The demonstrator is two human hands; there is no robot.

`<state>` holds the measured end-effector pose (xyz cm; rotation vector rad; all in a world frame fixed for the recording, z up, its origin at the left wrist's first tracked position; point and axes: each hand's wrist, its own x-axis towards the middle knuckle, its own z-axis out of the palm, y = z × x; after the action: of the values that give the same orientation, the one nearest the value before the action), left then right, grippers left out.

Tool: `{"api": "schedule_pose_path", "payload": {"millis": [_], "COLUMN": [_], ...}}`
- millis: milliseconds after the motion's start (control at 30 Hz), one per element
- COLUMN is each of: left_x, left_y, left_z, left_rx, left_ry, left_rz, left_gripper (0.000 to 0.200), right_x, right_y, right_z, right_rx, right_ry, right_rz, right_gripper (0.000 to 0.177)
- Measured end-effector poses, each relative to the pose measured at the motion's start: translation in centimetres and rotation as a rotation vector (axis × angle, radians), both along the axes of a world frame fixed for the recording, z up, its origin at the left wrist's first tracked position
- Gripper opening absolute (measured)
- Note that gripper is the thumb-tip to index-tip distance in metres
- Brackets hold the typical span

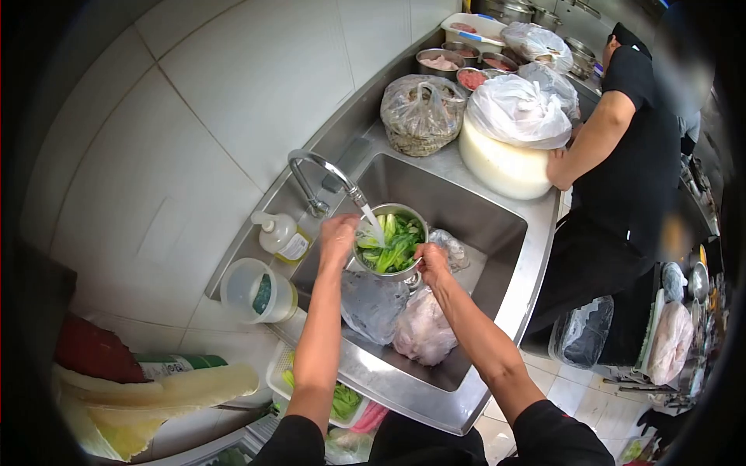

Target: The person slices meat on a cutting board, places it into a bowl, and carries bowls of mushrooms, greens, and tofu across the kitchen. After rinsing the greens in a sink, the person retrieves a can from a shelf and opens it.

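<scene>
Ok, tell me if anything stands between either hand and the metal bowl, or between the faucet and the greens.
Nothing visible does: the right hand holds the rim of the metal bowl, the left hand is at its opposite side, and water from the faucet falls directly onto the leafy greens.

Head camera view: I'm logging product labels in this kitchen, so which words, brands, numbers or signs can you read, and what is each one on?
None can be read with certainty.
Pump bottle beside the sink: its label carries print, too small and blurred to read.
Green-and-white package at lower left: markings show, too blurred to read.
</scene>
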<state>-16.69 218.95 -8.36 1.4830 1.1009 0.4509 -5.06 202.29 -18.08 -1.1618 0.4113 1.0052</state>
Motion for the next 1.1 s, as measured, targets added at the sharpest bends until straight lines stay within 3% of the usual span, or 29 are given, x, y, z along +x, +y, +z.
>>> {"api": "schedule_pose_path", "payload": {"millis": [33, 100, 133, 200, 267, 333, 467, 567, 600, 667, 733, 900, 1100], "left_x": [-1.3, -3.5, -4.0, -4.3, -4.0, -4.2, -3.5, -2.3, -1.9, -1.2, -0.9, -1.9, -4.8], "left_y": [0.7, 2.2, 2.1, 1.5, 1.6, 3.4, 4.7, 4.1, 4.4, 5.4, 8.1, 9.8, -2.0], "left_z": [-0.8, -4.1, -5.1, -5.3, -7.2, -11.1, -9.1, -7.4, -7.5, -7.8, -8.8, -8.4, -2.3], "left_rx": [-0.001, 0.031, 0.032, -0.35, -0.433, -0.59, -0.546, -0.499, -0.515, -0.382, -0.444, -0.454, -0.346], "left_ry": [0.004, -0.009, -0.013, -0.103, -0.187, -0.62, -0.827, -0.822, -0.816, -0.762, -0.633, -0.481, -0.171], "left_rz": [0.005, 0.359, 0.357, 0.463, 0.507, 0.528, 0.665, 0.734, 0.713, 0.45, 0.357, 0.347, 0.025], "left_gripper": [0.023, 0.024, 0.024, 0.027, 0.022, 0.013, 0.009, 0.006, 0.006, 0.006, 0.006, 0.015, 0.029], "right_x": [0.1, 0.0, -0.1, -0.2, -0.3, -0.4, -0.6, -1.3, -1.4, -1.8, -2.3, -3.3, -4.3], "right_y": [-0.3, -0.7, -1.0, -1.7, -2.3, -2.9, -3.9, -5.8, -6.6, -8.9, -10.9, -17.6, -27.9], "right_z": [0.1, 1.3, 1.2, 1.1, 1.3, 1.7, 2.1, 4.1, 4.7, 6.0, 7.4, 11.0, 14.4], "right_rx": [-0.046, -0.09, -0.088, -0.034, -0.048, -0.077, -0.042, -0.04, -0.049, -0.069, -0.041, 0.02, 0.07], "right_ry": [-0.033, -0.082, -0.085, -0.077, -0.068, -0.062, -0.101, -0.098, -0.093, -0.098, -0.093, -0.085, -0.096], "right_rz": [0.006, -0.017, -0.019, -0.029, -0.066, -0.083, -0.118, -0.183, -0.183, -0.194, -0.227, -0.318, -0.436], "right_gripper": [0.016, 0.019, 0.019, 0.019, 0.019, 0.019, 0.019, 0.022, 0.023, 0.024, 0.026, 0.032, 0.032]}}
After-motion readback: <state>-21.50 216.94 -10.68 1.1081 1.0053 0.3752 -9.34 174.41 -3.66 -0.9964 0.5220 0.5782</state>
